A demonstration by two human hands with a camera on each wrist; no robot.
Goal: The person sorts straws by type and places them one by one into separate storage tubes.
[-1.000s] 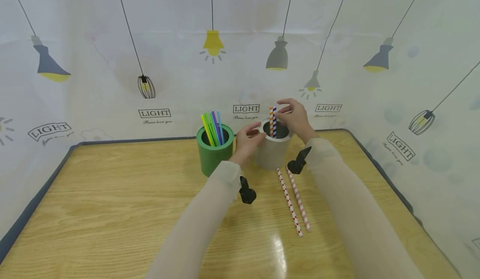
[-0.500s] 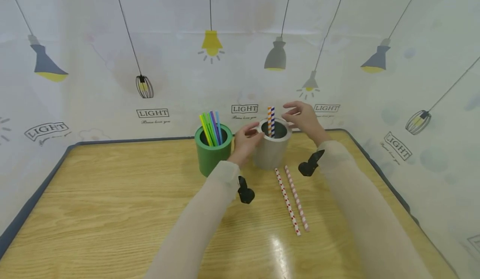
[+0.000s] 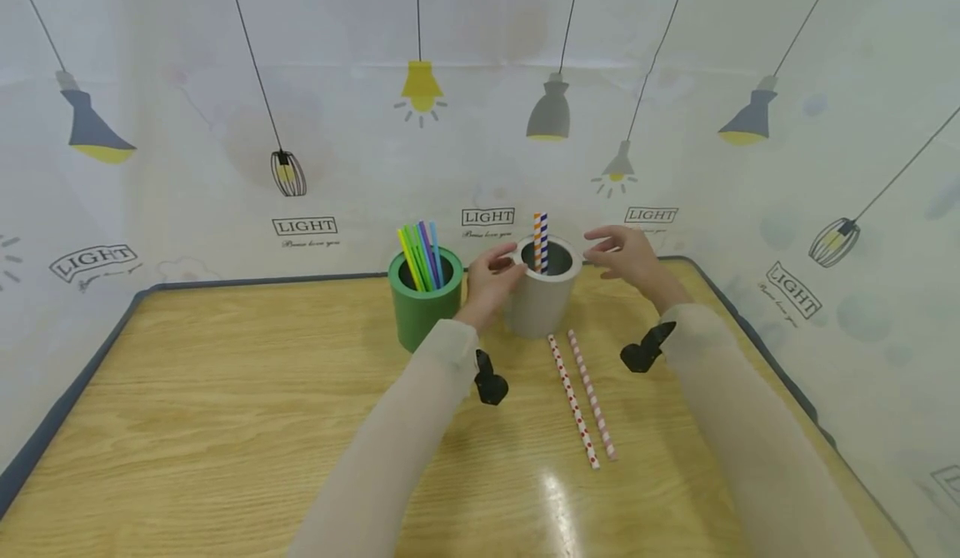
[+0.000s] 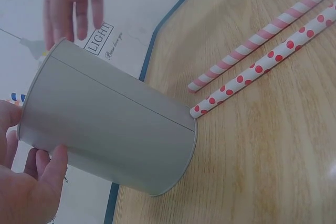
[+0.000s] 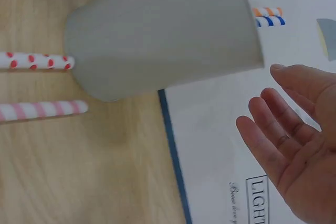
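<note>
A grey cup [image 3: 542, 308] stands upright on the table, holding an orange-striped straw [image 3: 537, 246] and a blue-striped straw [image 3: 544, 248]. My left hand [image 3: 491, 287] holds its left side near the rim; in the left wrist view my fingers [image 4: 52, 169] lie against the wall. Right of the rim is my right hand [image 3: 626, 256], relaxed and holding nothing, apart from the cup in the right wrist view. On the wood in front of the cup lie a red-dotted straw [image 3: 574, 404] and a pink-striped straw [image 3: 592, 396], side by side.
A green cup [image 3: 426, 316] with several yellow, green, purple and blue straws [image 3: 423, 258] stands left of my left hand. The wooden table [image 3: 247, 408] ends at a dark edge, with a lamp-printed wall covering [image 3: 360, 141] behind and beside it.
My right hand has moved away from the striped straws in the grey cup, right and down past the rim. The left hand has stayed at the cup, and the two straws stand inside.
</note>
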